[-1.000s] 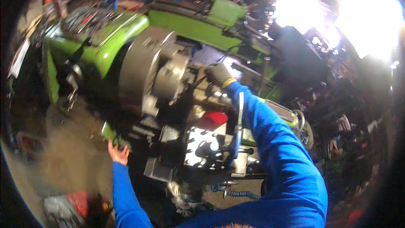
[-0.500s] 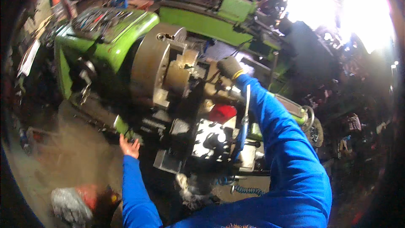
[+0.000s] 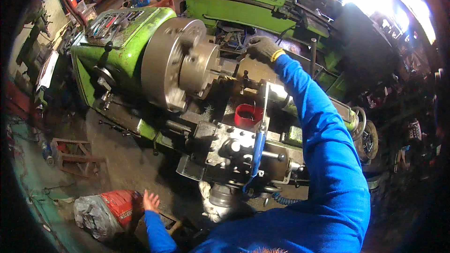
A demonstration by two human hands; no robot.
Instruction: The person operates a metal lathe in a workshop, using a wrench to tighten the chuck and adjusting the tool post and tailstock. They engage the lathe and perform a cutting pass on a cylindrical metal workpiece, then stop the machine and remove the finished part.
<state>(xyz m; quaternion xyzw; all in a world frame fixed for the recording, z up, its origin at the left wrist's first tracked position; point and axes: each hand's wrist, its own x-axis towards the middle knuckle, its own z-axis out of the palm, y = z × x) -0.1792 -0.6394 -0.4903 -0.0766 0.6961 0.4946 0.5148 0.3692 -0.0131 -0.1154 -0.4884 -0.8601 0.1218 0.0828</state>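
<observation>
My right hand (image 3: pixel 263 49), in a dark grey glove with a yellow cuff, is raised beyond the lathe bed, to the right of the chuck. Its fingers are curled, and a small dark piece shows at their tips, too unclear to name. Below it a drill bit (image 3: pixel 228 78) points at the round workpiece (image 3: pixel 197 69) in the large lathe chuck (image 3: pixel 161 61). Chuck and workpiece are blurred as if turning. My bare left hand (image 3: pixel 151 201) is held low at the front with fingers spread, holding nothing, near a red and grey sack (image 3: pixel 117 208).
A red cup (image 3: pixel 248 115) stands behind the tool post (image 3: pixel 232 147). Across the carriage lies a blue air gun (image 3: pixel 258 152) with a coiled hose. Hand tools (image 3: pixel 112 24) lie on the green headstock (image 3: pixel 126 58). Another green machine (image 3: pixel 239 21) stands behind.
My left hand has moved from beside the green lever at the lathe's front down toward the sack. The chuck jaws, distinct before, are now smeared. My right hand stays at about the same place.
</observation>
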